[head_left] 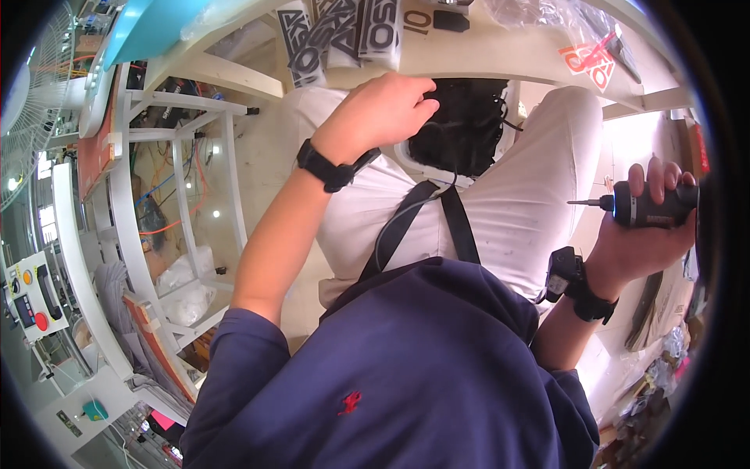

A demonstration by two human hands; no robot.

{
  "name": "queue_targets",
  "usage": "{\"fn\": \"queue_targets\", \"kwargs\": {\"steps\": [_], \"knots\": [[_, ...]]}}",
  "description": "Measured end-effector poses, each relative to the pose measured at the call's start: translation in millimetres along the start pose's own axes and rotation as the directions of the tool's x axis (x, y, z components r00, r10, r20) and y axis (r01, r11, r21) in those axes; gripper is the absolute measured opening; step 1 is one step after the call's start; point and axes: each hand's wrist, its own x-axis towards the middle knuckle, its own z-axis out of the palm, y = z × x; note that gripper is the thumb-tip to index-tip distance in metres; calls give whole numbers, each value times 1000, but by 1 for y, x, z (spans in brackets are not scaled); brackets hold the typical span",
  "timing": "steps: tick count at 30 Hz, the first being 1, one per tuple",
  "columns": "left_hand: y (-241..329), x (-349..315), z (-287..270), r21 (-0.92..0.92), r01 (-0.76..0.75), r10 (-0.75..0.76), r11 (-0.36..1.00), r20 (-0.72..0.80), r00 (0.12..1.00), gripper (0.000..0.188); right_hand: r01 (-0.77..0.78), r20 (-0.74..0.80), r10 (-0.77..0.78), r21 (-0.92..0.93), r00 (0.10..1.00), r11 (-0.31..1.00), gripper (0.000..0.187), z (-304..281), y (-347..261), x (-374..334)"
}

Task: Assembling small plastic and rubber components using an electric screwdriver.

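White table edge [500, 59] blocks room above lap.

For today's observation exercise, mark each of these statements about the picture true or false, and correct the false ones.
1. The right hand holds a dark electric screwdriver. True.
2. The screwdriver's bit points toward the person's right. False: it points left, toward the lap.
3. The left hand rests on a black part lying in the lap below the white table edge. True.
4. Both wrists are bare. False: each carries a black strapped band.
5. The person wears a red top. False: the top is dark blue, with light trousers.
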Motion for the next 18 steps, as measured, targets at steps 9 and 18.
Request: {"fn": "queue_targets", "kwargs": {"steps": [9, 18], "knots": [[9, -21, -14, -144, -51, 49, 988, -15, 999, 35, -9, -60, 5, -62, 998, 998, 27, 24, 7, 4], [3, -39, -25, -140, -32, 23, 990, -62, 998, 36, -27, -25, 27, -9, 999, 1000, 36, 38, 27, -4]]}}
